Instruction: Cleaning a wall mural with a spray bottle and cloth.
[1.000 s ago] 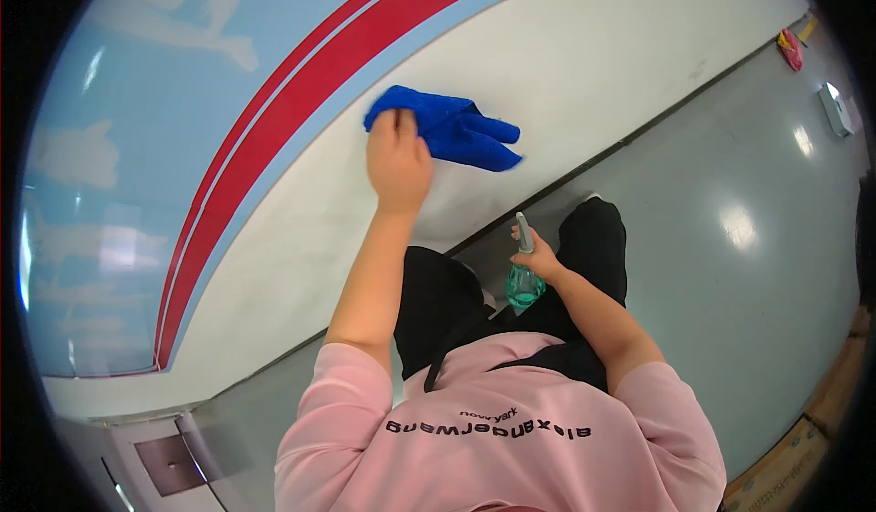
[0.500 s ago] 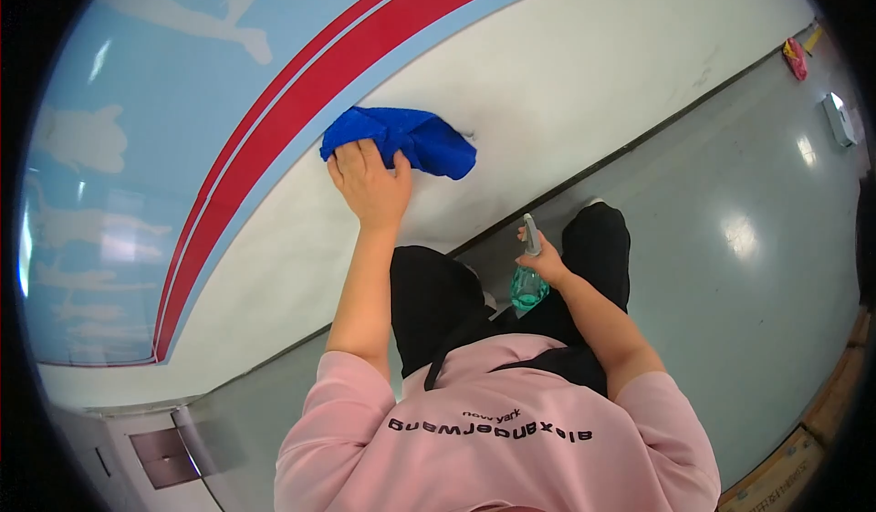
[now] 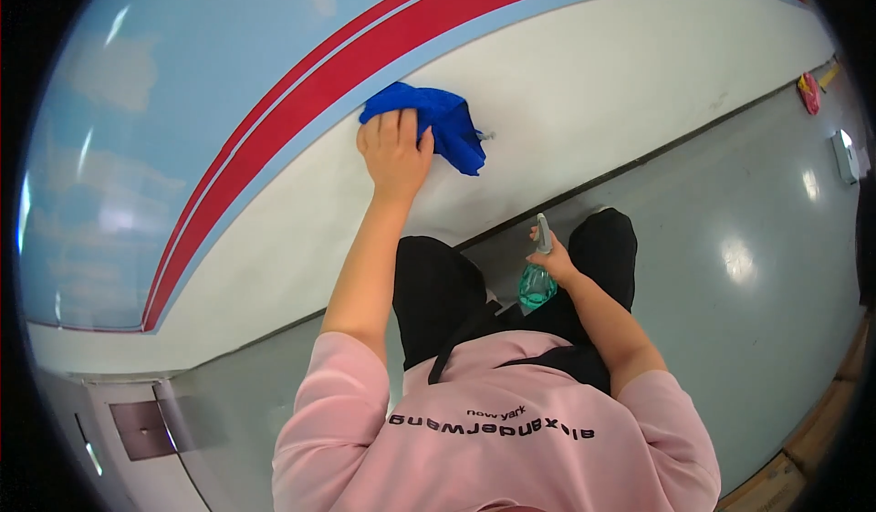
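One blue cloth (image 3: 449, 121), long axis slanting down-right, under adjoining left fingers (image 3: 390, 128); right fingers (image 3: 535, 257) wrap spray bottle (image 3: 538, 288), head up.

1) Two sets of fingers: left fingers (image 3: 389, 127), right fingers (image 3: 540, 257)
2) One blue cloth (image 3: 444, 121), under the left fingers
3) One spray bottle (image 3: 537, 287), gripped by the right fingers
4) One white box (image 3: 844, 157), well right of the right fingers

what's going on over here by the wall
A person's left hand is spread on a blue cloth against the white lower part of a wall, beside a curved red stripe. The right hand holds a green spray bottle between the person's legs, with some liquid visible inside it.
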Demonstrator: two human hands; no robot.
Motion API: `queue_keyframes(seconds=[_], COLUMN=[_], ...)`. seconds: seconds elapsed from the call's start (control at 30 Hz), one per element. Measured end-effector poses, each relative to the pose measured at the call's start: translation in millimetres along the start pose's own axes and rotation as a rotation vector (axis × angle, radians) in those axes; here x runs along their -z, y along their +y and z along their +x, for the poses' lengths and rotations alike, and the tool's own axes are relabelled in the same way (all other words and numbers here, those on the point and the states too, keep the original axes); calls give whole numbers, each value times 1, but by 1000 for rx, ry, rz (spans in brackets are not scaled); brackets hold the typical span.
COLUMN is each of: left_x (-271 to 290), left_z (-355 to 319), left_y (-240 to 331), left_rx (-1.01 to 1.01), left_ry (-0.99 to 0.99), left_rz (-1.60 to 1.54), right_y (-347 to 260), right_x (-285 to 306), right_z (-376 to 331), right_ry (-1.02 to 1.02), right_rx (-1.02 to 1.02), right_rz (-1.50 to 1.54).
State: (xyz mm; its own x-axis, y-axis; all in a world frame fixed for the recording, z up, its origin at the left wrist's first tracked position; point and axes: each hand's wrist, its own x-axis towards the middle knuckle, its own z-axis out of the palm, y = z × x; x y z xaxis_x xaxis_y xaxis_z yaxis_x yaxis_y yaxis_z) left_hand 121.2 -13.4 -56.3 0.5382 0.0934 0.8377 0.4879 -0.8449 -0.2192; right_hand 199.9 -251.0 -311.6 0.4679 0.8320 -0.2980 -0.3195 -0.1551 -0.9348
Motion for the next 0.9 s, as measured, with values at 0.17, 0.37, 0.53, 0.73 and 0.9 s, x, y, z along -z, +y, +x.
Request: queue_keyframes(seconds=[0.17,0.37,0.53,0.73,0.9], left_x=[-9,-13,14,94,110], left_z=[-23,-99,-122,-59,18], left_y=[-5,-16,-40,-70,-98], left_rx=[-148,-201,-98,-22,152], left_ry=[-103,-239,-468,-70,270], left_rz=[-56,-136,-218,51,160], right_y=[4,28,33,29,20], right_x=[3,5,6,7,5], right_z=[0,0,3,5,5], right_ry=[79,79,97,72,47], right_rx=[-44,-1,1,-26,-42], right_rz=[37,63,75,28,6])
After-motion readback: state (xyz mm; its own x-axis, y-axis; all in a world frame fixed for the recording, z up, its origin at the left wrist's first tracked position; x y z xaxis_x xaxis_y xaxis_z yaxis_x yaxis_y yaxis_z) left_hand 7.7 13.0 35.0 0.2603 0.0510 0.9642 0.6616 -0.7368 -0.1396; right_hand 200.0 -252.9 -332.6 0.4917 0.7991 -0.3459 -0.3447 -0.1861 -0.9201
